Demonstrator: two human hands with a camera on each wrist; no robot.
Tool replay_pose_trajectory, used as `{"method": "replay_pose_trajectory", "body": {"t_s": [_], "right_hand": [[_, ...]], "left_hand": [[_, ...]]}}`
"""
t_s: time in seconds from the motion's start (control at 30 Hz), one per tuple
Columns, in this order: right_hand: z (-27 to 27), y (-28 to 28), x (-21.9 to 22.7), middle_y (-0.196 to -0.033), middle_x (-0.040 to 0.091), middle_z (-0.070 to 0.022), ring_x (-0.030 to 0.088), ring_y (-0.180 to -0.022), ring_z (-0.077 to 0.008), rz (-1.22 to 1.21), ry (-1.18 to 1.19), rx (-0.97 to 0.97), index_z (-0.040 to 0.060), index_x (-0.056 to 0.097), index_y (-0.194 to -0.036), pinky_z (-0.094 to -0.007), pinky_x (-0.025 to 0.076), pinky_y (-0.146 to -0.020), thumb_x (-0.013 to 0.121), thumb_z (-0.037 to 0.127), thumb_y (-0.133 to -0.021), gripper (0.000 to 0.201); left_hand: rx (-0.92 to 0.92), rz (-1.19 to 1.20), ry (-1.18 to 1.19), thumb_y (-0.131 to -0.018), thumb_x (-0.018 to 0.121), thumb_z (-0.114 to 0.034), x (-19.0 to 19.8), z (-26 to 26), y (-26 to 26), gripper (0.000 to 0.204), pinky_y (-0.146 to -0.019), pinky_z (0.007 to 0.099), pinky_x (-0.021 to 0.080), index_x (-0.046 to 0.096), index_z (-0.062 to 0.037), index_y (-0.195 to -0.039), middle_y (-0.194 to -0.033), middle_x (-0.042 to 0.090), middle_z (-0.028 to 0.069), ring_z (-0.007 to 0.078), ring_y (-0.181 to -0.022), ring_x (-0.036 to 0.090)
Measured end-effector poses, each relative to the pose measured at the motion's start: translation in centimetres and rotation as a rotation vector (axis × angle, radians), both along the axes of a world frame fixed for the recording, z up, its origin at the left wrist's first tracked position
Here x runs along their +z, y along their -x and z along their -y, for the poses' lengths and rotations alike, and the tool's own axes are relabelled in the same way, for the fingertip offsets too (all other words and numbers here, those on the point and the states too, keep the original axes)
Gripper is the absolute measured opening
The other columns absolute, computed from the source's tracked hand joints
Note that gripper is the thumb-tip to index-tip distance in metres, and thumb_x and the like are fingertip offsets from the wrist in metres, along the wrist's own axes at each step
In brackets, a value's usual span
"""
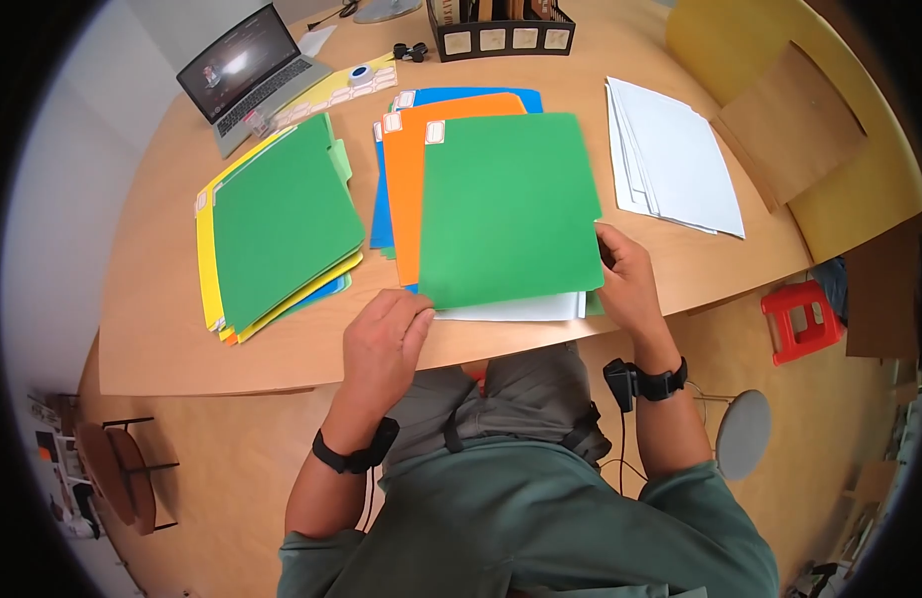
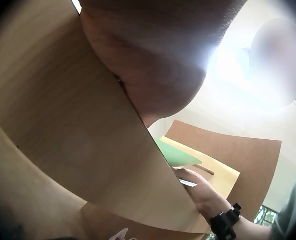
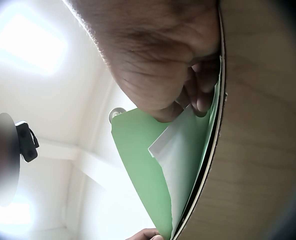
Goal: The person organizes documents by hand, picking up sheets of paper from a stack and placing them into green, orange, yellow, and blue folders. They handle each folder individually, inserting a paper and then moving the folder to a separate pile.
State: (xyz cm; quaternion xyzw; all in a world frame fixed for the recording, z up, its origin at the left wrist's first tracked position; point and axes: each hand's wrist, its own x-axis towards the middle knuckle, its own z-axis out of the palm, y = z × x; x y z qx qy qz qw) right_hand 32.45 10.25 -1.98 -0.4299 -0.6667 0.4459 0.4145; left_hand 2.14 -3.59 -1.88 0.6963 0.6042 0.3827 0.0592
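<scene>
A green folder (image 1: 511, 204) with white paper (image 1: 511, 307) inside it lies over orange (image 1: 405, 199) and blue folders in the head view. Its front cover is raised a little at the near edge. The left hand (image 1: 385, 334) pinches the near left corner. At the near right edge, the right hand (image 1: 630, 281) has its fingers curled at the folder's side. In the right wrist view, the right hand (image 3: 158, 60) has its fingertips at the white sheet (image 3: 180, 150) between the green covers (image 3: 138, 160).
Left of the hands lies a stack of green and yellow folders (image 1: 287, 224). White sheets (image 1: 672, 159) lie to the right. Further back are a laptop (image 1: 252, 75), tape (image 1: 360, 75), label sheets (image 1: 326, 100) and a black organizer (image 1: 503, 42). A red stool (image 1: 802, 321) stands beyond the table.
</scene>
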Motion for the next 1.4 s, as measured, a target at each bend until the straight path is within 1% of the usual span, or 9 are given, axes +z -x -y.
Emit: {"method": "replay_pose_trajectory", "body": {"t_s": [0.23, 0.33, 0.5, 0.93, 1.03, 1.13, 1.2, 1.3, 1.4], "right_hand": [[0.0, -0.2, -0.1, -0.096, 0.076, -0.0023, 0.063, -0.082, -0.0063, 0.056, 0.011, -0.010, -0.0035, 0.072, -0.132, -0.0260, 0.053, -0.074, 0.073, 0.016, -0.106, 0.033], [0.0, -0.1, -0.2, -0.095, 0.076, -0.0024, 0.062, -0.081, -0.0063, 0.015, -0.027, -0.005, -0.0028, 0.073, -0.133, -0.0263, 0.053, -0.073, 0.073, 0.017, -0.106, 0.034], [0.1, -0.2, -0.1, -0.096, 0.077, -0.0035, 0.065, -0.083, -0.0074, 0.037, 0.008, -0.017, -0.0017, 0.072, -0.135, -0.0271, 0.054, -0.076, 0.073, 0.016, -0.106, 0.033], [0.1, -0.2, 0.1, -0.101, 0.080, -0.0072, 0.069, -0.089, -0.0102, 0.075, 0.012, -0.042, -0.0014, 0.072, -0.136, -0.0290, 0.058, -0.082, 0.070, 0.010, -0.107, 0.030], [0.1, 0.0, 0.2, -0.102, 0.080, -0.0073, 0.070, -0.090, -0.0107, 0.080, 0.002, -0.059, -0.0014, 0.071, -0.136, -0.0291, 0.058, -0.083, 0.070, 0.009, -0.108, 0.030], [0.0, 0.0, 0.3, -0.096, 0.077, -0.0052, 0.065, -0.083, -0.0102, 0.012, -0.006, -0.037, -0.0011, 0.071, -0.138, -0.0287, 0.056, -0.078, 0.070, 0.010, -0.107, 0.032], [0.2, 0.1, 0.6, -0.091, 0.072, -0.0037, 0.058, -0.078, -0.0100, 0.112, -0.033, -0.041, 0.0009, 0.070, -0.139, -0.0284, 0.052, -0.074, 0.071, 0.012, -0.107, 0.034], [0.4, 0.6, 0.2, -0.086, 0.066, -0.0025, 0.051, -0.076, -0.0100, 0.089, -0.123, -0.062, 0.0029, 0.070, -0.140, -0.0276, 0.048, -0.070, 0.071, 0.014, -0.107, 0.035], [0.4, 0.5, 0.1, -0.087, 0.068, -0.0072, 0.056, -0.076, -0.0138, 0.097, -0.159, -0.049, 0.0042, 0.071, -0.140, -0.0305, 0.051, -0.072, 0.071, 0.013, -0.106, 0.035]], "left_hand": [[0.018, 0.013, 0.014, -0.102, 0.073, -0.009, -0.2, 0.2, 0.0, 0.008, -0.080, 0.0422, 0.058, 0.075, -0.0023, -0.104, -0.099, 0.073, 0.0157, 0.0352, -0.091, 0.072], [0.015, 0.003, -0.004, -0.100, 0.075, -0.009, -0.2, 0.3, -0.1, 0.010, -0.077, 0.0402, 0.057, 0.074, -0.0020, -0.107, -0.097, 0.071, 0.0142, 0.0313, -0.086, 0.071], [0.078, 0.054, 0.071, -0.092, 0.085, -0.011, 0.1, 0.5, -0.4, 0.034, -0.072, 0.0349, 0.054, 0.071, -0.0021, -0.122, -0.098, 0.067, 0.0112, 0.0213, -0.076, 0.062], [0.093, 0.020, 0.096, -0.092, 0.087, -0.015, -0.1, 0.6, -0.3, 0.042, -0.069, 0.0344, 0.053, 0.069, -0.0043, -0.128, -0.096, 0.063, 0.0084, 0.0190, -0.074, 0.059], [0.101, 0.014, 0.119, -0.092, 0.086, -0.015, -0.2, 0.7, -0.3, 0.043, -0.070, 0.0350, 0.052, 0.068, -0.0041, -0.130, -0.096, 0.062, 0.0090, 0.0200, -0.076, 0.059], [0.115, 0.036, 0.046, -0.090, 0.088, -0.014, 0.2, 0.5, -0.8, 0.047, -0.081, 0.0397, 0.055, 0.068, -0.0041, -0.132, -0.108, 0.065, 0.0134, 0.0276, -0.093, 0.064], [-0.008, -0.079, -0.109, -0.087, 0.089, -0.014, 2.1, 0.4, -2.5, 0.055, -0.097, 0.0459, 0.055, 0.066, -0.0030, -0.135, -0.125, 0.066, 0.0187, 0.0378, -0.114, 0.064], [-0.106, -0.120, -0.049, -0.085, 0.090, -0.017, 3.4, -1.3, -4.8, 0.059, -0.106, 0.0495, 0.052, 0.064, -0.0019, -0.136, -0.135, 0.065, 0.0217, 0.0440, -0.126, 0.060], [-0.087, -0.205, -0.008, -0.087, 0.088, -0.019, 2.7, -2.9, -6.1, 0.058, -0.103, 0.0502, 0.053, 0.064, -0.0010, -0.136, -0.132, 0.066, 0.0215, 0.0426, -0.124, 0.062]]}}
